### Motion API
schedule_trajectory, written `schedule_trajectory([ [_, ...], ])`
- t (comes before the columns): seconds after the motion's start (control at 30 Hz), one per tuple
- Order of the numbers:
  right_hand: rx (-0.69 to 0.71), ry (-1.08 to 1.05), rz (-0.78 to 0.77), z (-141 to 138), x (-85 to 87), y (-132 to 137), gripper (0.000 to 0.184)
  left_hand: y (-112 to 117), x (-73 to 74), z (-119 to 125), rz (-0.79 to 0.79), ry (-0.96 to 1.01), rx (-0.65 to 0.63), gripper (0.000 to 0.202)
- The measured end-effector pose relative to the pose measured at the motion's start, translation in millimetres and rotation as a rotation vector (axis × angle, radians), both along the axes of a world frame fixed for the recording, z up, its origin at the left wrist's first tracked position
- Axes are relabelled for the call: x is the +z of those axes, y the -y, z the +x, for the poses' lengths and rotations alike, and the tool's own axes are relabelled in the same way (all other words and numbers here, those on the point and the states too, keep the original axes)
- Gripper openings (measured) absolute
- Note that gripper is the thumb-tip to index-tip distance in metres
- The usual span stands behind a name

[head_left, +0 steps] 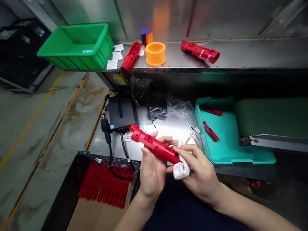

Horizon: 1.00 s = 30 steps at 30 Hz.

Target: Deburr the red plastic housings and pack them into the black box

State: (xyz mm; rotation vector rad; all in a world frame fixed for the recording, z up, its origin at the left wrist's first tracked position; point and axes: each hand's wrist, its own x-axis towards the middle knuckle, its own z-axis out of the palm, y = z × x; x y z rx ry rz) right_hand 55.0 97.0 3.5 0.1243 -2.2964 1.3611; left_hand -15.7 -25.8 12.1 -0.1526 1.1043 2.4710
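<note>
My left hand (151,170) is wrapped round a long red plastic tube-shaped part (153,144), which tilts up to the left over the steel bench. My right hand (200,171) is closed on a wad of white cloth (181,170) pressed against the lower right end of that red part. Both hands meet just in front of my body, above my dark lap.
A lined box of several red parts (106,183) stands at lower left. A teal tray (227,137) with small red pieces lies to the right. The upper shelf holds a green bin (78,46), an orange ring (155,53) and two red parts (201,51). A black device (122,113) with cables sits ahead.
</note>
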Motion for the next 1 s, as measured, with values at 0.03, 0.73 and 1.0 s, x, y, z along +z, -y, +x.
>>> schedule_trajectory([
  [0.03, 0.041, -0.039, 0.028, -0.2, -0.6, -2.8, 0.048, -0.5, 3.7, 1.2, 0.018, 0.005, 0.007, 0.054],
  [0.73, 0.331, 0.382, -0.958, -78.9, 3.1, -68.1, 0.031, -6.8, 7.6, -7.2, 0.121, 0.025, -0.188, 0.044],
  [1.0, 0.553, 0.467, -0.831, -91.7, 29.4, -73.0, 0.039, -14.8, 8.1, -3.0, -0.152, 0.053, -0.537, 0.039],
])
